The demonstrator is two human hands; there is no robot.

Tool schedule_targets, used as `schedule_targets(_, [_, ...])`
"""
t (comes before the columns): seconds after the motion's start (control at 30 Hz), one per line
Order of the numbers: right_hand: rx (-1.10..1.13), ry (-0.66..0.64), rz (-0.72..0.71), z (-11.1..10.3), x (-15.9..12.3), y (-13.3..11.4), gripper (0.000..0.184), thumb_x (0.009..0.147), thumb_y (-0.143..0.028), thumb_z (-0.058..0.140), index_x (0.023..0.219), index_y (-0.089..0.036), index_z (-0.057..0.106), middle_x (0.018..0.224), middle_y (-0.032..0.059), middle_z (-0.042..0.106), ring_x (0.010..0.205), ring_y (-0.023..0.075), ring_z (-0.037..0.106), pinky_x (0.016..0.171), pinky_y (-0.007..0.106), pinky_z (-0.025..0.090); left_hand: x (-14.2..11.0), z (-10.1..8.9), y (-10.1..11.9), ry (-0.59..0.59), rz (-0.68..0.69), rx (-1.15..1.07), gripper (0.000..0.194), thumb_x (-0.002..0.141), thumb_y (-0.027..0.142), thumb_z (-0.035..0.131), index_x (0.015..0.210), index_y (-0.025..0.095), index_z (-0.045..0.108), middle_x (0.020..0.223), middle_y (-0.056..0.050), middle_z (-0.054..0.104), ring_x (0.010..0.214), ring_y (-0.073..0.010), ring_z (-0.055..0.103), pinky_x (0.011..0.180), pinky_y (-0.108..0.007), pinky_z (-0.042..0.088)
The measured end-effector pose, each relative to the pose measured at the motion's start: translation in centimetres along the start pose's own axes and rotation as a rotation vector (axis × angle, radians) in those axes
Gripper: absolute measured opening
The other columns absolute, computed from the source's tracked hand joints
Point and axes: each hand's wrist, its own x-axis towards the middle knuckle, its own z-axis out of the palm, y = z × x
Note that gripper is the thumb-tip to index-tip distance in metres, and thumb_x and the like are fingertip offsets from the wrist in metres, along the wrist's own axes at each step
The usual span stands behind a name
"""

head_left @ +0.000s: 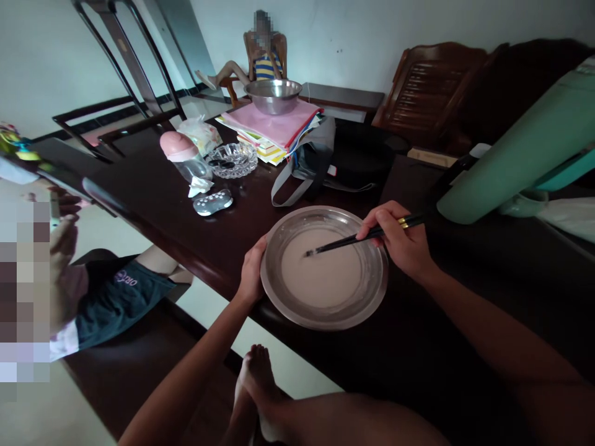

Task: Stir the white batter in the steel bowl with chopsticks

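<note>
A round metal basin point(324, 319) stands near the table's front edge, with a pale, milky batter-like liquid point(320, 279) in it. My left hand point(253, 267) grips the basin's left rim, its fingers partly hidden beneath and behind the metal. Over the right rim, my right hand point(395, 236) is closed around a pair of black chopsticks point(341, 242) with gold bands. Their tips, coated with some of the pale liquid, are at the liquid's surface near the middle; I cannot tell how deep they reach.
Beyond the basin are a grey bag point(309, 164), a glass ashtray point(232, 160), a pink-lidded bottle point(181, 152) and a grey gamepad-like object point(212, 202). Another metal bowl point(273, 99) rests on stacked books. A green cylinder point(506, 148) leans at right. One person sits left, another at the back.
</note>
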Motion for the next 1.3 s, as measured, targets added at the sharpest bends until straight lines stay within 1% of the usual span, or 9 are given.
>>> schedule_targets(0.13, [0.008, 0.159, -0.036, -0.1, -0.1, -0.1, 0.034, 0.095, -0.044, 0.06, 0.069, -0.021, 0.06, 0.053, -0.0013, 0.064, 0.039, 0.0083, 0.046, 0.036, 0.023, 0.028, -0.1, 0.1, 0.3, 0.024, 0.011, 0.034, 0.05, 0.083, 0.055, 0.054, 0.105, 0.017, 0.077, 0.11, -0.007, 0.077, 0.115, -0.0301, 0.065, 0.098, -0.037, 0.052])
schedule_targets(0.3, [-0.042, -0.062, 0.003, 0.2, -0.3, -0.2, 0.034, 0.096, -0.045, 0.058, 0.074, -0.021, 0.066, 0.064, 0.0009, 0.069, 0.047, 0.0099, 0.053, 0.042, 0.025, 0.039, 0.0, 0.2, 0.5, 0.025, 0.008, 0.039, 0.051, 0.083, 0.056, 0.053, 0.106, 0.018, 0.076, 0.108, -0.007, 0.077, 0.115, -0.03, 0.065, 0.098, -0.038, 0.053])
schedule_targets(0.5, [-0.039, 0.118, -0.034, 0.1, -0.6, -0.6, 0.034, 0.095, -0.048, 0.058, 0.07, -0.025, 0.062, 0.058, 0.0019, 0.065, 0.041, 0.0118, 0.045, 0.035, 0.028, 0.028, 0.0, 0.1, 0.5, -0.003, 0.029, 0.058, 0.05, 0.084, 0.054, 0.051, 0.107, 0.018, 0.077, 0.111, -0.008, 0.077, 0.117, -0.0285, 0.065, 0.102, -0.037, 0.05])
schedule_targets(0.67, [-0.141, -0.101, -0.056, 0.3, -1.0, -0.5, 0.036, 0.098, -0.045, 0.055, 0.075, -0.023, 0.072, 0.073, 0.0032, 0.069, 0.049, 0.0111, 0.052, 0.043, 0.029, 0.039, -0.1, 0.1, 0.5, 0.022, 0.025, 0.067, 0.048, 0.085, 0.051, 0.051, 0.106, 0.018, 0.078, 0.109, -0.008, 0.078, 0.116, -0.0289, 0.066, 0.099, -0.037, 0.052])
schedule_targets(0.83, [-0.093, 0.089, -0.078, 0.2, -0.9, -0.4, 0.038, 0.098, -0.045, 0.054, 0.068, -0.024, 0.067, 0.064, 0.0031, 0.066, 0.046, 0.012, 0.047, 0.041, 0.03, 0.034, 0.0, -0.1, 0.3, -0.011, 0.035, 0.061, 0.044, 0.087, 0.049, 0.051, 0.107, 0.02, 0.077, 0.113, -0.006, 0.077, 0.118, -0.0274, 0.065, 0.105, -0.037, 0.048])
schedule_targets(1.0, [-0.188, -0.049, -0.069, 0.4, -0.9, -0.7, 0.039, 0.099, -0.044, 0.053, 0.07, -0.024, 0.071, 0.07, 0.0035, 0.069, 0.056, 0.0138, 0.056, 0.047, 0.029, 0.043, 0.0, -0.1, 0.1, 0.012, 0.033, 0.057, 0.048, 0.086, 0.052, 0.051, 0.108, 0.019, 0.077, 0.112, -0.007, 0.077, 0.119, -0.0291, 0.064, 0.102, -0.038, 0.05])
schedule_targets(1.1, [-0.27, 0.036, -0.152, 0.4, -0.7, -0.5, 0.041, 0.1, -0.042, 0.051, 0.07, -0.024, 0.072, 0.07, 0.0034, 0.069, 0.065, 0.0155, 0.062, 0.058, 0.031, 0.049, 0.0, -0.1, 0.2, 0.012, 0.039, 0.063, 0.048, 0.086, 0.053, 0.051, 0.109, 0.019, 0.077, 0.112, -0.006, 0.077, 0.119, -0.029, 0.064, 0.102, -0.038, 0.05])
schedule_targets(1.2, [-0.205, 0.109, -0.156, 0.3, -0.8, -0.2, 0.041, 0.1, -0.042, 0.051, 0.067, -0.024, 0.068, 0.062, 0.0017, 0.065, 0.059, 0.0148, 0.06, 0.054, 0.03, 0.047, 0.0, 0.0, 0.4, -0.006, 0.027, 0.066, 0.048, 0.086, 0.052, 0.05, 0.109, 0.019, 0.077, 0.112, -0.006, 0.077, 0.118, -0.0286, 0.065, 0.104, -0.038, 0.049])
schedule_targets(1.3, [-0.232, -0.024, -0.121, 0.4, -0.9, -0.2, 0.041, 0.101, -0.042, 0.049, 0.07, -0.024, 0.071, 0.068, 0.0016, 0.069, 0.064, 0.0149, 0.063, 0.057, 0.03, 0.048, -0.1, 0.2, 0.7, 0.018, 0.016, 0.048, 0.048, 0.084, 0.052, 0.052, 0.106, 0.019, 0.077, 0.109, -0.007, 0.078, 0.118, -0.0298, 0.064, 0.101, -0.038, 0.052])
